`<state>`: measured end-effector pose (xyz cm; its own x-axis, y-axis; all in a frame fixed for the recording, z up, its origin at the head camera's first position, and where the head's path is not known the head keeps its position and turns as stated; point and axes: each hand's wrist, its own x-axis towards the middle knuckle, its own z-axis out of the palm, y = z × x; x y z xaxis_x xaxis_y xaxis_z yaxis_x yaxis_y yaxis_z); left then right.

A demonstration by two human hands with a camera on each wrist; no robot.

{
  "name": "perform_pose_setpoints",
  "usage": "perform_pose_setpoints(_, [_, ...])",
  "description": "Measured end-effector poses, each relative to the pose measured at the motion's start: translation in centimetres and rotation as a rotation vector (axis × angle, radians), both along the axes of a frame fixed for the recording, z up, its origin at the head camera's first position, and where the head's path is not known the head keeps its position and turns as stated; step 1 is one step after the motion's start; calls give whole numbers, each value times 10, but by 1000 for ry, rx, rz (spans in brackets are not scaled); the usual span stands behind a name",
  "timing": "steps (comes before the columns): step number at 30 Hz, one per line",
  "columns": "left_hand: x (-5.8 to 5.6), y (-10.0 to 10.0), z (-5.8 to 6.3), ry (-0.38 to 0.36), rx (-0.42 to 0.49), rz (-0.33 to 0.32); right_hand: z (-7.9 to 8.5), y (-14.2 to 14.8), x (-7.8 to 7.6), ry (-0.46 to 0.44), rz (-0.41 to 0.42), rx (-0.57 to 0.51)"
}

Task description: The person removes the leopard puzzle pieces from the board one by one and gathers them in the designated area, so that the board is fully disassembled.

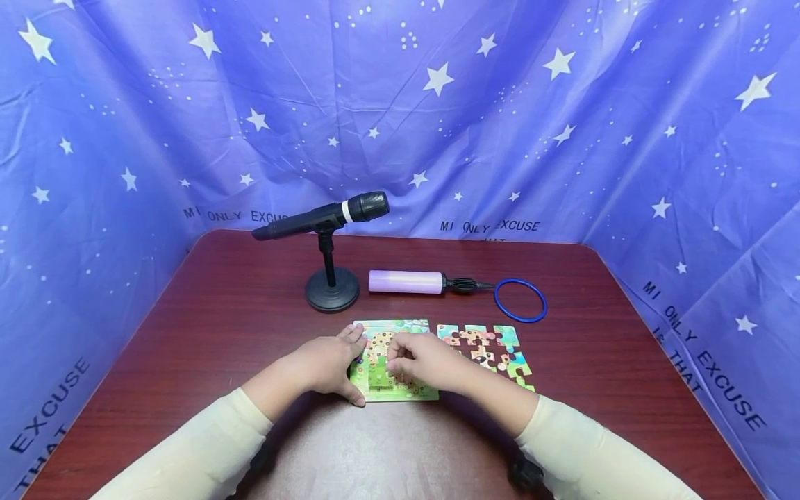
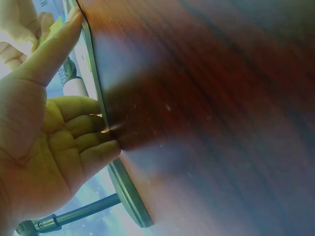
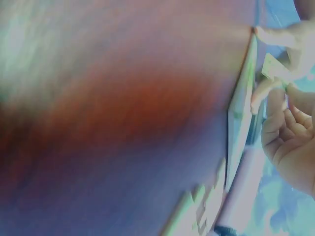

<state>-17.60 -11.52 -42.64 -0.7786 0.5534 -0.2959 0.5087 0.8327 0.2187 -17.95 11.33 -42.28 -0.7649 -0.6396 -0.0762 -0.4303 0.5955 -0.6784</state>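
Note:
A flat, colourful jigsaw board (image 1: pixel 400 398) lies in front of me. My left hand (image 1: pixel 328 364) rests along its left side, the thumb at the near corner and the fingers stretched toward the far corner. In the left wrist view these fingers (image 2: pixel 93 152) are extended, with tips down by the board's edge. Over the board, my right hand (image 1: pixel 428 357) pinches a green jigsaw piece (image 1: pixel 380 373) between thumb and fingertips. From the right wrist, that jigsaw piece (image 3: pixel 273 68) looks tilted, raised above the board. The right hand hides part of the board's picture.
Several loose jigsaw pieces (image 1: pixel 478 337) lie right of the board. Behind stand a black microphone (image 1: pixel 294 226) on a round-based stand (image 1: pixel 332 290), a lilac hand pump (image 1: pixel 406 282) and a blue ring (image 1: pixel 545 305). A star-patterned curtain (image 1: pixel 400 104) surrounds the dark red table (image 1: pixel 206 333).

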Motion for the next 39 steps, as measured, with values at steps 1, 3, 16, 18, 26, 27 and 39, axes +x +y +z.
perform_pose_setpoints(1, [0, 0, 0, 2, 5, -5, 2, 4, -1, -23, -6, -14])
perform_pose_setpoints(3, [0, 0, 0, 5, 13, -15, 4, 12, -3, -62, -12, -34])
perform_pose_setpoints(16, [0, 0, -1, 6, 27, -25, 14, 70, -14, -133, -58, 26])
perform_pose_setpoints(18, [0, 0, -1, 6, 28, -25, 14, 78, -14, -138, -63, 46])
perform_pose_setpoints(26, [-1, 0, -1, -3, 19, -24, 9, 99, -9, -196, -83, 121])
perform_pose_setpoints(27, [-1, 0, 0, -5, 15, -23, 9, 101, -9, -198, -80, 132])
perform_pose_setpoints(39, [0, 1, 0, -14, 11, -20, 1, 104, -3, -147, -39, 243])
